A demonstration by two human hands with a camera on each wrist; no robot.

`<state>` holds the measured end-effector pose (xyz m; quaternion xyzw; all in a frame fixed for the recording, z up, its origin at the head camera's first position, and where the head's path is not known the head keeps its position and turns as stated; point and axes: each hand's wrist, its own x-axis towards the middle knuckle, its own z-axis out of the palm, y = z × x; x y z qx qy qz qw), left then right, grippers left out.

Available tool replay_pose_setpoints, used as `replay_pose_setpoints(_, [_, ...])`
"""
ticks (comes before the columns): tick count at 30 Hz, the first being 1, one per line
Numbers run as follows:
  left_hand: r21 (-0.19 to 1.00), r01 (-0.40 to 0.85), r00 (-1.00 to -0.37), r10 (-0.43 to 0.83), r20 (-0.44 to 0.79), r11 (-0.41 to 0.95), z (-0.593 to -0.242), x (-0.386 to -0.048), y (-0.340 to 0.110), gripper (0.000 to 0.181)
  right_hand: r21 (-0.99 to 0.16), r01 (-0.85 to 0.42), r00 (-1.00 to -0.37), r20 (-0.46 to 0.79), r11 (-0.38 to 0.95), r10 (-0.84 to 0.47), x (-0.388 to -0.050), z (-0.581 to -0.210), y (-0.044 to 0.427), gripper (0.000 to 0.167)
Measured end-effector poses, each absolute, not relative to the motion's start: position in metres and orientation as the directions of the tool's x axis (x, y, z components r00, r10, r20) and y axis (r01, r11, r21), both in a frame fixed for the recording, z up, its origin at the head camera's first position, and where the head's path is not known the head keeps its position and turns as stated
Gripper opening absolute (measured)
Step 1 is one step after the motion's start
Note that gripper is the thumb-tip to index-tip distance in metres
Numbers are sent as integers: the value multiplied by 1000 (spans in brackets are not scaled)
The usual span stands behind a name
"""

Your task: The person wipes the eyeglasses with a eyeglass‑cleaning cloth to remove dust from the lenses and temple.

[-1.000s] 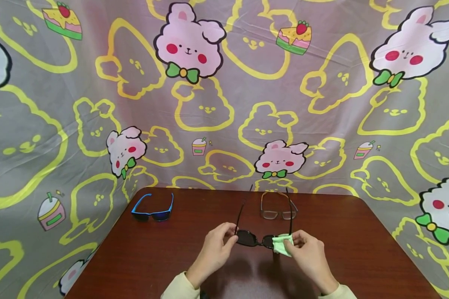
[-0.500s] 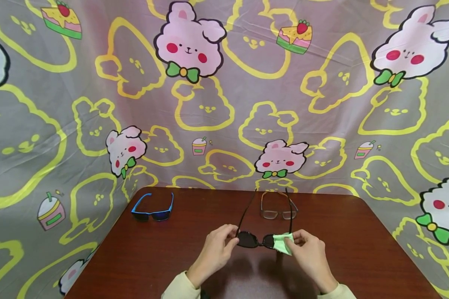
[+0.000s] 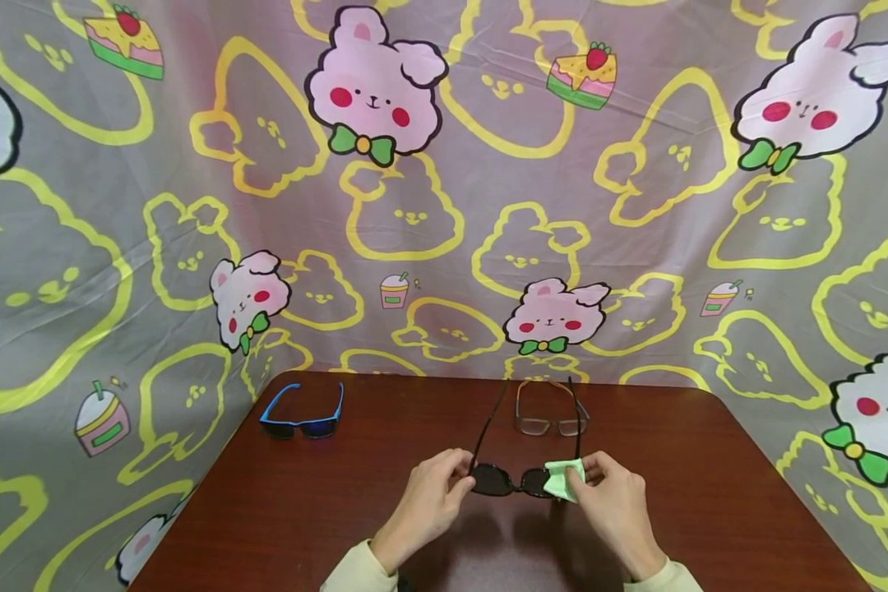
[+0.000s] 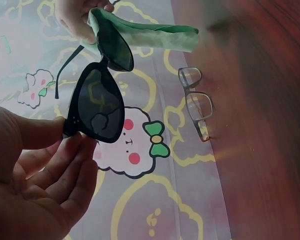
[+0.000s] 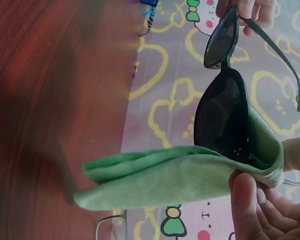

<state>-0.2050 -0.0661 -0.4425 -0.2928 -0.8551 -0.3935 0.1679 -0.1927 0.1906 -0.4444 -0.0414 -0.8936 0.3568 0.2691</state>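
Note:
Black sunglasses [image 3: 492, 480] with dark lenses are held up over the table, temples spread and pointing away. My left hand [image 3: 432, 499] pinches the frame's left outer corner between thumb and fingers; the left wrist view shows this grip at the hinge end. A light green cloth [image 3: 562, 480] is folded round the right end of the sunglasses, covering part of the right lens. Through that cloth my right hand [image 3: 612, 503] pinches the lens end, thumb on the near side. In the right wrist view the cloth [image 5: 160, 182] hangs out past the frame's lower edge.
Blue-framed sunglasses [image 3: 300, 426] lie at the back left of the brown table [image 3: 303, 501]. Clear eyeglasses [image 3: 534, 426] rest at the back, behind the held pair. A patterned curtain [image 3: 444, 189] surrounds the table's back and sides.
The sunglasses have shifted slightly right and towards the person, with both hands following. The cloth stays on the right lens and has moved slightly towards its outer end.

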Motion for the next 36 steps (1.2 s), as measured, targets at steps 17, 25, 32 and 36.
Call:
replay_pose_setpoints(17, [557, 644, -762, 374, 529, 524, -445, -205, -67, 15, -662, -96, -869, 421, 743, 262, -192, -435, 196, 9])
replay_pose_setpoints(25, [562, 643, -764, 393, 511, 520, -444, -204, -67, 15, -659, -89, -860, 429, 747, 275, -194, -435, 198, 9])
replay_pose_setpoints(32, [540, 663, -746, 399, 533, 519, -444, -205, -68, 14, -672, -55, -866, 400, 739, 299, -195, -433, 201, 10])
replay_pose_setpoints(36, [543, 662, -748, 397, 532, 517, -445, -205, -69, 13, -676, -52, -867, 395, 735, 302, -195, -432, 202, 10])
